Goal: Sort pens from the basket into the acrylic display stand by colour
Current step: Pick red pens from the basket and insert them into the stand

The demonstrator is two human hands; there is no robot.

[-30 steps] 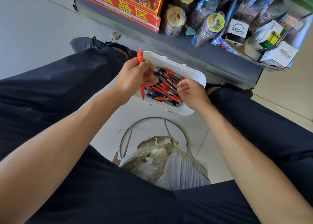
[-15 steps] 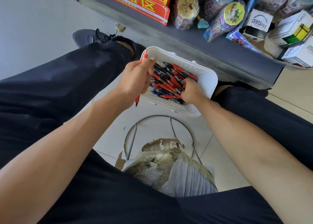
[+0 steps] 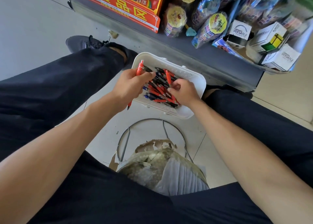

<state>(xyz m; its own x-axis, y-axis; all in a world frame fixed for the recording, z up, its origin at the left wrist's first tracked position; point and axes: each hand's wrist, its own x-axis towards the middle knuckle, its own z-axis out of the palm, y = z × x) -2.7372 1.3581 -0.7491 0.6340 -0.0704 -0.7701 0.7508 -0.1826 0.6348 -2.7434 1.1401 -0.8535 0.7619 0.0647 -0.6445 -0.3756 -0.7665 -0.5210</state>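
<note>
Head view. The white basket (image 3: pixel 194 81) sits on the floor between the person's legs, at 12 o'clock from the stool's wire ring (image 3: pixel 152 122). It holds a loose heap of red, blue and black pens (image 3: pixel 157 90) lying crossed over one another.

Left hand (image 3: pixel 130 86): grip clamped on a red pen (image 3: pixel 139 68), which stands nearly upright through the fist, clicker end above the knuckles and tip showing below the hand, at the basket's 9 o'clock rim.

Right hand (image 3: pixel 183 92): fingers curled down into the heap at the 3 o'clock side. Whether they pinch a pen cannot be told, as the fingertips are hidden.

The acrylic display stand is not in view.

Probable faults:
- Pens in the heap interlock. Lifting one may drag neighbours over the low rim onto the floor.
- Dark blue and black barrels look alike here; a colour may be misread and filed wrongly.
- The left hand's load may slip if more pens are added to the same fist.
- The basket is light; a sideways pull may shift or tip it.
</note>
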